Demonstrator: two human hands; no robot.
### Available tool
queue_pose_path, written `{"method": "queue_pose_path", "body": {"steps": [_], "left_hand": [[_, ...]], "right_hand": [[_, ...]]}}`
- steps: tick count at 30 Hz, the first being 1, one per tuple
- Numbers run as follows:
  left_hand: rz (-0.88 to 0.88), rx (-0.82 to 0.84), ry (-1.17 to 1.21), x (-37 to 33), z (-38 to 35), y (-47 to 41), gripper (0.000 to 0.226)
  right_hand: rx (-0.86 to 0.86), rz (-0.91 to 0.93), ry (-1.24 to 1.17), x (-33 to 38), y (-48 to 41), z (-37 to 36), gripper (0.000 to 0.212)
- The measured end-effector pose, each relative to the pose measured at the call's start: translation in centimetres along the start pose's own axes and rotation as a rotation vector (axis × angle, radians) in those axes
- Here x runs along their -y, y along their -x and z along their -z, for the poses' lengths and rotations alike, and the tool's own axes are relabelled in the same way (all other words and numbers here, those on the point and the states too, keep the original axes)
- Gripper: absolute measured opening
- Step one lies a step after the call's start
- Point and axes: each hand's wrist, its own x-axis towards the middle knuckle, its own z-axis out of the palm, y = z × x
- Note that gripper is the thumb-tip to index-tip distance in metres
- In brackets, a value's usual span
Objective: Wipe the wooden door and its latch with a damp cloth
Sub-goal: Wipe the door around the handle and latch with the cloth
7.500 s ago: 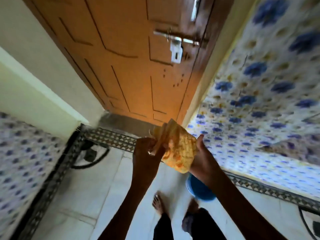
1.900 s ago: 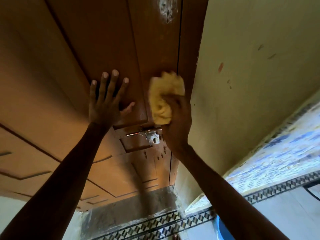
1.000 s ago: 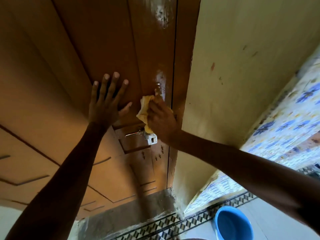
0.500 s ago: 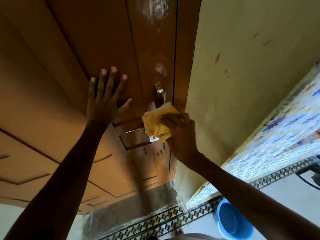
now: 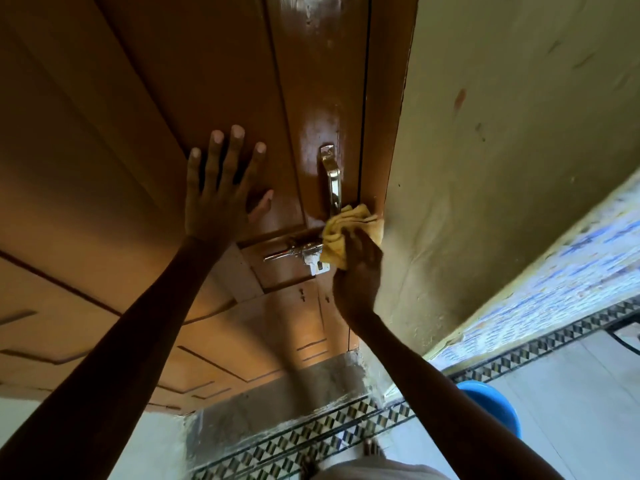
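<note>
The brown wooden door [image 5: 145, 98] fills the upper left of the head view, its right strip shiny and wet. My left hand [image 5: 221, 192] lies flat on it with fingers spread. My right hand [image 5: 358, 271] presses a bunched yellow cloth [image 5: 341, 233] against the door's right edge, just below the metal pull handle [image 5: 331, 181] and right of the metal latch bolt [image 5: 301, 254]. The cloth covers the latch's right end.
A pale yellow wall [image 5: 502, 150] meets the door frame on the right. A blue bucket [image 5: 488, 403] stands on the floor at lower right, partly behind my right forearm. Blue-flowered tiles [image 5: 554, 278] and a patterned border [image 5: 311, 441] run along the floor.
My right hand has slid the cloth to the right, from over the latch to the door's edge beside the frame. The pull handle now shows fully. My left hand stays flat on the door.
</note>
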Motion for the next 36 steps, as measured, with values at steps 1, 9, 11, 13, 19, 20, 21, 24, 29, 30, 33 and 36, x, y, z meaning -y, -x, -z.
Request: {"method": "queue_pose_path", "body": {"steps": [1,9,11,13,19,20,21,24,29,30,33,36], "left_hand": [[-0.004,-0.002,-0.006,0.0,-0.1,0.0,0.073],[-0.008,-0.043,-0.021,0.0,-0.7,0.1,0.073],[-0.003,-0.047,-0.025,0.1,-0.7,0.1,0.073],[-0.007,-0.042,-0.024,0.0,-0.7,0.0,0.072],[-0.04,-0.054,-0.023,-0.1,-0.6,-0.1,0.068],[-0.044,-0.058,-0.024,-0.1,-0.6,-0.1,0.067],[-0.045,-0.064,-0.028,-0.1,-0.6,-0.2,0.067],[-0.04,-0.067,-0.033,0.0,-0.5,-0.3,0.065],[-0.03,-0.046,0.017,0.1,-0.4,-0.2,0.068],[-0.017,-0.045,0.02,0.0,-0.4,-0.2,0.069],[0.021,-0.029,0.025,0.0,-0.5,-0.1,0.068],[0.003,-0.022,0.029,0.0,-0.3,-0.1,0.067]], "right_hand": [[0.005,0.004,-0.007,0.6,0.6,-1.0,0.052],[0.139,0.28,0.119,0.0,1.9,-3.6,0.052],[0.074,0.183,0.196,-0.5,0.8,-2.6,0.045],[0.024,0.031,0.17,0.4,1.0,-3.0,0.045],[0.16,0.288,0.125,1.5,2.3,-3.6,0.054],[0.149,0.312,0.18,0.4,1.6,-2.8,0.052],[0.116,0.292,0.231,-0.8,0.9,-2.3,0.051],[0.022,0.108,0.202,0.0,1.2,-2.8,0.058],[0.16,0.296,0.141,2.3,3.0,-3.2,0.062],[0.179,0.32,0.163,1.0,2.2,-2.4,0.062],[0.067,0.177,0.247,-0.4,0.8,-1.2,0.062],[0.055,0.114,0.136,2.7,2.6,-3.1,0.058]]}}
